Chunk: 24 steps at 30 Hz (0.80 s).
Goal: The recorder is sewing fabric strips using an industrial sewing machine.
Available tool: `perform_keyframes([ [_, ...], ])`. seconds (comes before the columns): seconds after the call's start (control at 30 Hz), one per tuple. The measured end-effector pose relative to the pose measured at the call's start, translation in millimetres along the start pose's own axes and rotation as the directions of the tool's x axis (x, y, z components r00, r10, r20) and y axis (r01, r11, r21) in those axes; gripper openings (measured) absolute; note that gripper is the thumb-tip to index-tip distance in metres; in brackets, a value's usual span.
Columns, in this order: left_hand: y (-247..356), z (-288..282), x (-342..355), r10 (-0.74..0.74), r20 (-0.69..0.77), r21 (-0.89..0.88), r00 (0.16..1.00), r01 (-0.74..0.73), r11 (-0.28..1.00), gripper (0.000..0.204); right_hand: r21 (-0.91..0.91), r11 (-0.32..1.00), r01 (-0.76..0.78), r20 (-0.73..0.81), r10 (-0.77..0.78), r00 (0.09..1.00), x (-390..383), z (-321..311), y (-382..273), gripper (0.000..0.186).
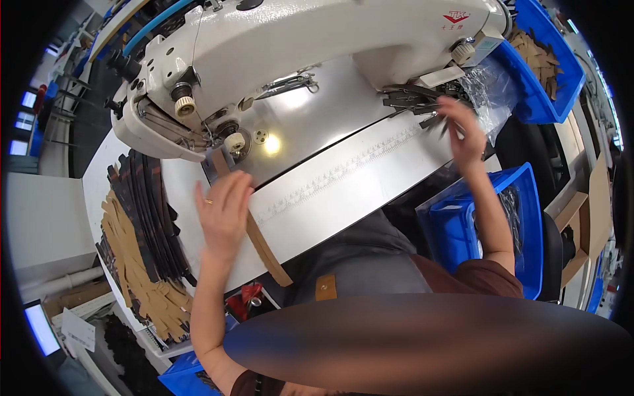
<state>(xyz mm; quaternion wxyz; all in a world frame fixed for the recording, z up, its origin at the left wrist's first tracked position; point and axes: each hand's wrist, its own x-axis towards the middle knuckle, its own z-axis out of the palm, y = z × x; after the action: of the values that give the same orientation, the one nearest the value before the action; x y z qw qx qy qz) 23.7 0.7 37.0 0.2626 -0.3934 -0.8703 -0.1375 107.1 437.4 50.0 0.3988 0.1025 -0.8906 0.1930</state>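
A long tan strap [264, 254] runs from beneath the presser foot of a white sewing machine [264, 33] toward the table's front edge. My left hand [226, 210], with a ring on one finger, is closed on this strap just in front of the needle area. At the right, by the foot of the machine's arm, my right hand [467, 138] pinches a small dark piece [446, 127], slightly smeared by motion. Beside those fingers lies a heap of similar dark pieces [411, 99]. The needle tip is hard to make out.
Bundles of dark straps [148, 211] and tan straps [129, 247] lie at the left. Scissors [290, 84] rest behind the needle area. Blue bins [528, 231] stand at the right; a far one [568, 99] holds tan pieces. Clear plastic [489, 89] lies beside the heap.
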Motion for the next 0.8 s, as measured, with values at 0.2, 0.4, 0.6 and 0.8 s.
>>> perform_keyframes([
  [0.2,85.7,-13.6,29.3,0.097,0.828,-0.521,0.552,0.822,-0.23,0.024,0.503,0.803,0.319,0.086,-0.414,0.906,-9.8,73.5,-130.6,0.029],
  [0.4,105.5,-24.5,10.9,0.089,0.911,-0.267,0.403,0.741,-0.617,0.02,0.577,0.721,0.384,0.035,-0.491,0.87,0.1,95.4,-154.1,0.039],
  [0.6,100.9,-38.3,-7.2,0.12,0.888,-0.307,0.444,0.767,-0.563,0.022,0.495,0.781,0.382,0.16,-0.514,0.843,9.9,98.7,-148.6,0.039],
  [0.8,107.4,-37.5,-25.3,0.065,0.888,-0.327,0.455,0.725,-0.606,0.025,0.422,0.795,0.435,0.179,-0.543,0.82,16.0,121.3,-139.7,0.046],
])
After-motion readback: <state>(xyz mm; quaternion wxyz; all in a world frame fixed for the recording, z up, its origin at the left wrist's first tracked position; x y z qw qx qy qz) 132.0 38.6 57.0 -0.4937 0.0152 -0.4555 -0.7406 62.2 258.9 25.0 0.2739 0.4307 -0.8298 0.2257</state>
